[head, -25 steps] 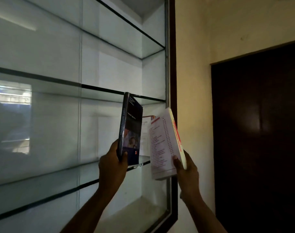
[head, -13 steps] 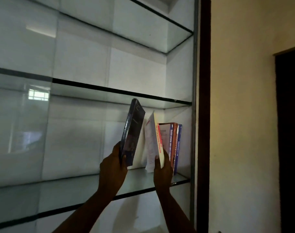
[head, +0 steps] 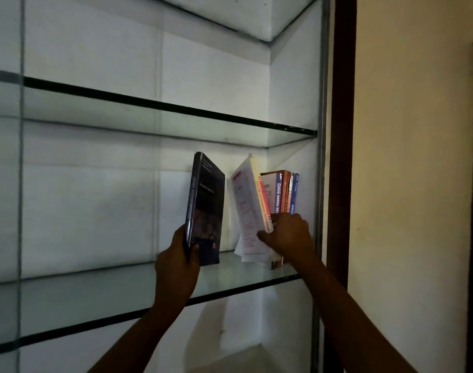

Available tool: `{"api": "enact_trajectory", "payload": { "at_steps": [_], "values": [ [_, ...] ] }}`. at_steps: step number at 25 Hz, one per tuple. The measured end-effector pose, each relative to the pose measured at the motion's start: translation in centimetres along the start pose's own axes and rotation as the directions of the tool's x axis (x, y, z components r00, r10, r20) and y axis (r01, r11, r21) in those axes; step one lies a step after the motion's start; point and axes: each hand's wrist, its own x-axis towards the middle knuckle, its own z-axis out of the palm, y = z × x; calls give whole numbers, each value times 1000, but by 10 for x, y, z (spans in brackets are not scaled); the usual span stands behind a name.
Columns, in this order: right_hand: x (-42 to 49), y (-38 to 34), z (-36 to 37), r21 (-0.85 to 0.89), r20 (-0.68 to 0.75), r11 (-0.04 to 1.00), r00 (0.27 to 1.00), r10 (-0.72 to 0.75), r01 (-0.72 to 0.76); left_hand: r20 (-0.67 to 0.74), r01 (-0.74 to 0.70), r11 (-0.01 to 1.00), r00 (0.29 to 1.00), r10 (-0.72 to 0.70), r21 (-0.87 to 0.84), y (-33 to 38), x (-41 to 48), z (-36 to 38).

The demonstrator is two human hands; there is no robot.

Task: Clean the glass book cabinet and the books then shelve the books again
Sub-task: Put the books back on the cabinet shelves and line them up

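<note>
Books (head: 282,192) already shelved stood upright at the right end of the glass shelf (head: 122,289), close against the cabinet's side. In the head view the right hand (head: 289,234) pinched a white paperback (head: 250,211) low on its cover and held it tilted just beside that row, its pages fanning loose. The left hand (head: 176,267) gripped a dark book (head: 207,208) by its lower spine, upright; whether it touched the shelf I could not tell. The loose pages might have folded under if the paperback was pushed in askew, and the unbraced row could have tipped leftward. The shelf was smooth clear glass with a dark front edge, under an upper shelf (head: 149,117), before a white back panel (head: 95,211). A dark wooden frame (head: 340,157) and a cream wall (head: 413,157) stood to the right in dim light.
</note>
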Motion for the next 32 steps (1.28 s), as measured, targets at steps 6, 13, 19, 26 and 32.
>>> {"api": "enact_trajectory", "payload": {
  "at_steps": [6, 13, 19, 26, 32],
  "values": [
    [2, 2, 58, 66, -159, 996, 985, 75, -65, -7, 20, 1000, 1000, -21, -15, -3, 0, 0],
    [-7, 2, 65, -131, -300, 991, 954, -11, -29, -1, 47, 998, 999, -47, -28, 0, 0, 0],
    [11, 29, 80, -327, -390, 919, 854, -344, 220, 13, 75, 996, 997, -74, -44, -3, 2, 1],
    [3, 13, 65, -98, -206, 963, 941, -268, 252, 12, 59, 998, 998, -59, -34, 4, 0, -3],
    [7, -48, 24, 623, 114, 765, 987, 117, -163, 324, -261, 907, 934, 151, 329, 18, -4, 23]
  ]
}}
